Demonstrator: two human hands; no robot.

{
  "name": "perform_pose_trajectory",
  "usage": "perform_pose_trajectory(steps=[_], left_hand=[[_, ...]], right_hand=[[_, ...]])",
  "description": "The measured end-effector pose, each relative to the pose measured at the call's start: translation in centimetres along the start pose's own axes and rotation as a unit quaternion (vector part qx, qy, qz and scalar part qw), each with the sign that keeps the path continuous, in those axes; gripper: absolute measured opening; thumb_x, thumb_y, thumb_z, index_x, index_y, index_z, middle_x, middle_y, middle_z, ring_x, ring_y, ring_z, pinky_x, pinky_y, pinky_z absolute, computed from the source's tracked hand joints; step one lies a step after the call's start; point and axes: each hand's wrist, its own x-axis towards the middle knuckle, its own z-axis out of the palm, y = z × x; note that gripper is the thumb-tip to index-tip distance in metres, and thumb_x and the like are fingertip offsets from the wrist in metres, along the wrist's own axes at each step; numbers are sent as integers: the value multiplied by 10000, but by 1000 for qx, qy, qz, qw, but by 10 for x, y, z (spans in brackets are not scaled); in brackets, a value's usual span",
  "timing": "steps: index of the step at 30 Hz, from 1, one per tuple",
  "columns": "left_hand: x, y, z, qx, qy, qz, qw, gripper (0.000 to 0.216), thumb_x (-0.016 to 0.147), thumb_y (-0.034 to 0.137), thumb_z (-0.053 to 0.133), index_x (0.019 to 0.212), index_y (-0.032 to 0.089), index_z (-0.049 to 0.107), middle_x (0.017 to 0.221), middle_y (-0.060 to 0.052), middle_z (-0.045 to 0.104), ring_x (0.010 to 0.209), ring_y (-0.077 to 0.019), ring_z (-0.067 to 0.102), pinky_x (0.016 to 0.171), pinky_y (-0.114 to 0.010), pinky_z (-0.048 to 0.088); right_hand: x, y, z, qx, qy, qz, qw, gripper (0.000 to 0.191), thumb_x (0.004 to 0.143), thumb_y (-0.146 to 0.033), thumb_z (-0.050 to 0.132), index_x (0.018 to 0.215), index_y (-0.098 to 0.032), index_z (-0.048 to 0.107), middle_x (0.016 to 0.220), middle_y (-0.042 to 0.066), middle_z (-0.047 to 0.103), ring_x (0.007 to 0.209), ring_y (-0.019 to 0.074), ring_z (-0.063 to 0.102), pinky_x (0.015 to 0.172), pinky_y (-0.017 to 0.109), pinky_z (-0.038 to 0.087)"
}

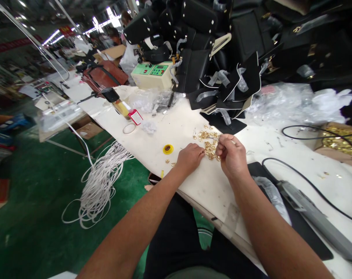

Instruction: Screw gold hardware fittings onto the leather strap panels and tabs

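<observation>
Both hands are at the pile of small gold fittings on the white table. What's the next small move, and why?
Probably pick one more piece from the gold fittings with the left hand. It rests at the pile's near edge, fingers curled on the table, while the right hand is raised and pinched, seemingly already holding something too small to make out.

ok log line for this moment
left hand: on gold fittings | right hand: pinching one, raised | white table

Both forearms bare to the lower frame edge; no sleeves, watch or bands visible. Left hand (190,157) and right hand (231,155) ungloved, no rings discernible. Dark, near-black garment over lap between the arms. A paler, olive-grey strip of clothing at the bottom edge.
</observation>
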Motion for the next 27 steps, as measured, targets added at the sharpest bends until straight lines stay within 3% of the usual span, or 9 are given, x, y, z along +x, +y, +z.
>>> perform_pose_trajectory(steps=[6,10,14,16,20,24,27], left_hand=[[1,2,-5,-32,-28,-42,998,141,964,211,606,932,240,740,974,-58,715,1021,-259,644,777,-339,518],[-1,-1,-12,-72,-19,-83,994,89,944,231,648,979,220,730,981,-50,735,951,-233,670,785,-336,525],[-23,-11,-26,-191,46,-122,973,126,949,315,679,947,194,715,926,-30,746,872,-183,684,773,-299,531],[-41,-14,-31,-303,97,-162,934,155,919,344,720,924,189,729,886,-22,754,799,-166,684,706,-281,528],[-76,-12,-33,-480,161,-253,824,251,812,418,832,869,184,762,758,-8,758,648,-142,672,604,-257,533],[-93,-6,-29,-575,212,-295,733,256,747,375,883,815,164,755,714,-27,776,654,-154,721,640,-263,585],[-96,-5,-26,-612,241,-312,686,275,697,339,910,835,158,755,708,-23,780,631,-151,731,641,-263,598]], right_hand=[[-4,4,4,9,-13,13,1000,185,732,-288,821,813,-196,683,568,-56,545,468,81,481,441,200,358],[-6,6,5,2,-18,18,1000,180,732,-279,828,812,-194,691,573,-55,548,467,80,481,448,206,372],[-10,9,7,-11,-38,18,999,175,752,-278,827,819,-191,692,581,-54,551,474,83,486,473,218,375],[-14,12,9,-18,-59,19,998,171,768,-280,825,824,-191,691,584,-54,554,483,82,489,485,218,372],[-28,22,15,-46,-97,34,994,179,777,-285,830,864,-204,696,575,-58,565,489,87,493,496,222,368],[-40,35,18,-139,-126,30,982,214,794,-333,828,923,-217,704,567,-57,580,499,114,523,516,249,404],[-45,40,18,-185,-134,13,973,240,799,-372,829,939,-220,708,569,-55,586,499,122,528,504,258,409]])
